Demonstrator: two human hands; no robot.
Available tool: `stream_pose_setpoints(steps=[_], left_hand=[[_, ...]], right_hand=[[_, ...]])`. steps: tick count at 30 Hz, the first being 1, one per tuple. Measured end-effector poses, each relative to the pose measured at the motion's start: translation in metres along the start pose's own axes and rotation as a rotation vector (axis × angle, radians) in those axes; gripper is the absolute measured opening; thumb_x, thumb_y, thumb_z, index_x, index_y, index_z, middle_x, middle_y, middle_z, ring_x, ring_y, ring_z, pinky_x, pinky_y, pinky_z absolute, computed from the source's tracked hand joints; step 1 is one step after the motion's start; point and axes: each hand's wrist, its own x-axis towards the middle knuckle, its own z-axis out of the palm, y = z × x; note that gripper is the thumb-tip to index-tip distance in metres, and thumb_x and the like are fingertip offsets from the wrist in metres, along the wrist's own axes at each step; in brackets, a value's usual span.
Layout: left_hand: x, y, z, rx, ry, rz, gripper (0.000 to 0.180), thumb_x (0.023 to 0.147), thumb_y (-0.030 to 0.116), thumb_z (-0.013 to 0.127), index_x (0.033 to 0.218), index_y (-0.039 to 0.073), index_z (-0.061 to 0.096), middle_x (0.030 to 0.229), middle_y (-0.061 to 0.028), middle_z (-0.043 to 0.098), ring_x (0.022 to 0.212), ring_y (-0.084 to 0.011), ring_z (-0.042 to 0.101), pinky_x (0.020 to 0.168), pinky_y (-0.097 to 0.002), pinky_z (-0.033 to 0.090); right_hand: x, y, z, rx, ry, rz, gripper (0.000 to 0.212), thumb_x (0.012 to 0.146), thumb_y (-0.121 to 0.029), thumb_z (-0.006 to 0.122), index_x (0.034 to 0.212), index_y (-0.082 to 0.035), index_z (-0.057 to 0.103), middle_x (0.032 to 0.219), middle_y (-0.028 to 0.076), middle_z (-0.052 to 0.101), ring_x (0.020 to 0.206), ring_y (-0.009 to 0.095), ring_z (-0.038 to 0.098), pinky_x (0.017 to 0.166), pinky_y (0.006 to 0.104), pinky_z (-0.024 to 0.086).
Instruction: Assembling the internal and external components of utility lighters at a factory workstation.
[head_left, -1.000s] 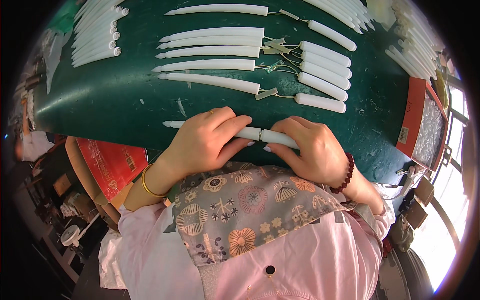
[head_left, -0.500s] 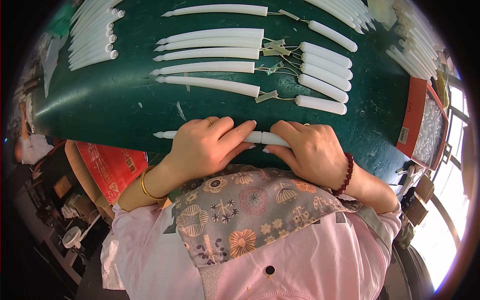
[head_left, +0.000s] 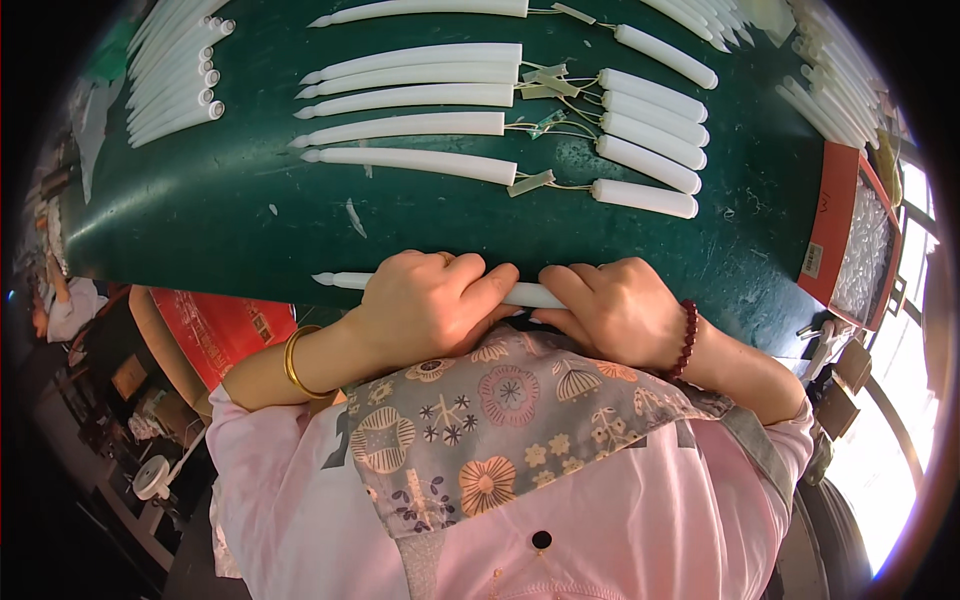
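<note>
Near the table's front edge lies a white electric taper candle with a flame-shaped tip pointing left. My left hand wraps round its left half, and my right hand grips its right end, which is hidden under my fingers. A short stretch of smooth white tube shows between my two hands. Beyond them, several candle bodies lie in a row, each joined by thin wires and a small strip to a separate white tube section on the right.
Finished-looking white candles are piled at the far left. More white tubes lie at the far right. A red box with clear plastic pieces stands at the table's right edge. A red carton sits below its left edge.
Both hands have moved slightly nearer to me with the candle. The seam visible between my hands before no longer shows; the gap there is now plain white tube.
</note>
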Motion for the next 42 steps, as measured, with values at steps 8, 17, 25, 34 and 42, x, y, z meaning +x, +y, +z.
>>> stream_pose_setpoints(steps=[8,17,25,34,42], left_hand=[[0.019,-0.006,-0.001,-0.063,0.054,0.026,0.031,0.083,0.030,0.083,0.101,0.005,0.074,0.081,-0.0047,0.059,0.068,-0.0235,0.064,0.061,-0.0367,0.052],[0.049,-0.026,-0.020,0.104,0.206,-0.203,0.035,0.078,0.014,0.086,0.108,0.008,0.070,0.115,-0.0052,0.062,0.104,-0.0283,0.062,0.091,-0.0425,0.048],[0.046,-0.019,-0.013,-0.127,0.223,-0.104,0.040,0.084,0.004,0.080,0.119,0.004,0.061,0.098,-0.0102,0.068,0.083,-0.0319,0.067,0.077,-0.0398,0.053],[0.048,-0.014,-0.002,-0.105,0.341,-0.038,0.030,0.084,-0.003,0.077,0.112,0.004,0.067,0.100,-0.0094,0.068,0.087,-0.0302,0.068,0.076,-0.0395,0.055],[0.045,-0.018,-0.017,-0.063,0.386,-0.144,0.047,0.082,0.005,0.082,0.128,0.009,0.071,0.092,-0.0051,0.067,0.081,-0.0256,0.066,0.072,-0.0387,0.053]], right_hand=[[0.002,-0.007,-0.004,-0.048,0.008,0.085,0.028,0.090,-0.028,0.080,0.100,-0.006,0.067,0.085,0.011,0.067,0.072,0.030,0.069,0.059,0.0408,0.054],[0.006,0.021,-0.028,-0.469,0.528,0.213,0.029,0.080,-0.011,0.084,0.106,-0.007,0.071,0.106,0.005,0.067,0.095,0.028,0.066,0.081,0.0395,0.052],[0.016,-0.005,-0.025,0.376,0.590,0.387,0.038,0.083,-0.003,0.081,0.117,-0.003,0.064,0.093,0.004,0.062,0.076,0.013,0.055,0.068,0.0272,0.046],[0.030,-0.017,-0.014,0.702,0.539,0.475,0.034,0.087,-0.008,0.085,0.116,-0.002,0.067,0.076,-0.006,0.056,0.068,0.002,0.042,0.060,0.0208,0.038],[0.016,-0.004,-0.031,1.123,0.487,0.487,0.015,0.098,-0.012,0.071,0.101,0.000,0.063,0.068,-0.005,0.054,0.056,0.001,0.042,0.051,0.0206,0.032]])
